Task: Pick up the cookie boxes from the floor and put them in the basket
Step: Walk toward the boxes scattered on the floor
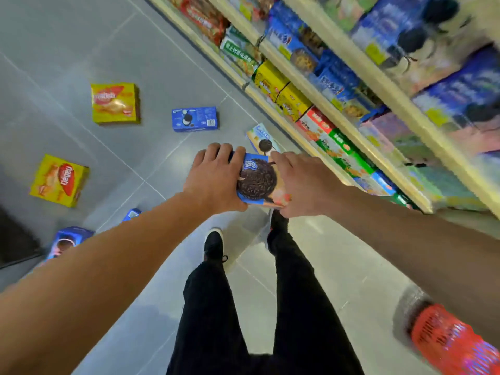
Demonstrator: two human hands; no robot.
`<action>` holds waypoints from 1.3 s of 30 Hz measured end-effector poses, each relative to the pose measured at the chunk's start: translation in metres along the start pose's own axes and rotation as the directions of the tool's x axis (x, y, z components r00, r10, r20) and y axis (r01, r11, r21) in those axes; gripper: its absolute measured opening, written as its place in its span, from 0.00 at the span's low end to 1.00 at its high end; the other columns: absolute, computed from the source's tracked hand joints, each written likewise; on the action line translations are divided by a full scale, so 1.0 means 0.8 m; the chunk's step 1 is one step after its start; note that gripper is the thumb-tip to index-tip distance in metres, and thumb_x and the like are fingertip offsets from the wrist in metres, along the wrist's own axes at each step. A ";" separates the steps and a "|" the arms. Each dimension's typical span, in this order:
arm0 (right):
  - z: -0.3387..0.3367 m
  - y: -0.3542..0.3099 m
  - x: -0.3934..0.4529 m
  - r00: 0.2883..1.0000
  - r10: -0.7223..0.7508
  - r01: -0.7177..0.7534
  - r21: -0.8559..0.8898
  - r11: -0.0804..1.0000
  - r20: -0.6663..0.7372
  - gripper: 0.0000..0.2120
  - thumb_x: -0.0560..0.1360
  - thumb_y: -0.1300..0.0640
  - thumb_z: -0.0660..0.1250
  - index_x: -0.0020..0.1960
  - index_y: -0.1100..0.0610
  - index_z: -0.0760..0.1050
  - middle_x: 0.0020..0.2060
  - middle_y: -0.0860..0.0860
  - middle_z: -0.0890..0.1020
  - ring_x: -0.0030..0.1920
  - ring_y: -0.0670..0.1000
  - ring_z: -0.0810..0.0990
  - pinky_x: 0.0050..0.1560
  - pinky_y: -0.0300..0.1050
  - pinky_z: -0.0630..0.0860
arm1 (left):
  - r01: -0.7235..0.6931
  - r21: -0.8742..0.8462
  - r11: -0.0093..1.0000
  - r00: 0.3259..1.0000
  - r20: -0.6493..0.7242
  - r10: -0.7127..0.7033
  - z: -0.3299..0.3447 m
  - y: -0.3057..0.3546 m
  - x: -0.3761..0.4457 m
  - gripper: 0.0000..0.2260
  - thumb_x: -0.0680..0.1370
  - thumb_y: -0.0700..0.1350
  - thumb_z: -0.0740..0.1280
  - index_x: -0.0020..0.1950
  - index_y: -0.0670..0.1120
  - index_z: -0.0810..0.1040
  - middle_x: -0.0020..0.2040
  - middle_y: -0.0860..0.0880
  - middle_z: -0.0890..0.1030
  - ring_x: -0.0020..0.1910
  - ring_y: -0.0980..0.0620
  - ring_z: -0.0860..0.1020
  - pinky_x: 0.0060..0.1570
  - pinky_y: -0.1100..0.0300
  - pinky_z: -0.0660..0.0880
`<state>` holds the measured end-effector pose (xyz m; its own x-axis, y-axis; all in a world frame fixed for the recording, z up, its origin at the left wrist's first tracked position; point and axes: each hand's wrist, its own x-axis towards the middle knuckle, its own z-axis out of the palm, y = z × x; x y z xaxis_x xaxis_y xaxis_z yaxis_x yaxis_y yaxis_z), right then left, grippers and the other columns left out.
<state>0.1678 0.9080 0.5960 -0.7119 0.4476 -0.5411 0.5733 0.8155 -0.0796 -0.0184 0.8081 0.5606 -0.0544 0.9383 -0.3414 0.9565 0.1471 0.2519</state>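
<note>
While both arms reach forward, left hand [213, 177] and right hand [303, 185] grip one blue cookie box [257, 182] between them, held above the floor [81, 36] (fingers curled round its ends). Red basket [449, 345] — blurred, probably on the floor — sits lower right, well apart from the box.

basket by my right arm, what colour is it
Red, an openwork mesh basket, blurred at the lower right of the head view.

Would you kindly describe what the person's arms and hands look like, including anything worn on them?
Both forearms are bare, with no sleeves in view. The left hand and right hand wear no gloves, and no rings, watch or bracelet are visible. Below them show black trousers and black shoes.
</note>
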 end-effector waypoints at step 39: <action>0.217 -0.156 -0.927 0.067 0.998 -0.743 0.667 0.048 0.003 0.33 0.70 0.37 0.68 0.69 0.49 0.64 0.62 0.49 0.76 0.60 0.55 0.76 0.53 0.49 0.76 | -0.995 0.057 0.078 0.088 0.203 0.975 -0.046 0.768 -0.379 0.29 0.63 0.65 0.74 0.60 0.55 0.75 0.48 0.55 0.68 0.50 0.51 0.67 0.47 0.55 0.67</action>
<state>0.6947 0.4106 0.8621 0.5256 0.8425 -0.1179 0.8273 -0.5385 -0.1600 0.5751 0.6252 0.8522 0.9861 0.1630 0.0319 0.1455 -0.9403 0.3076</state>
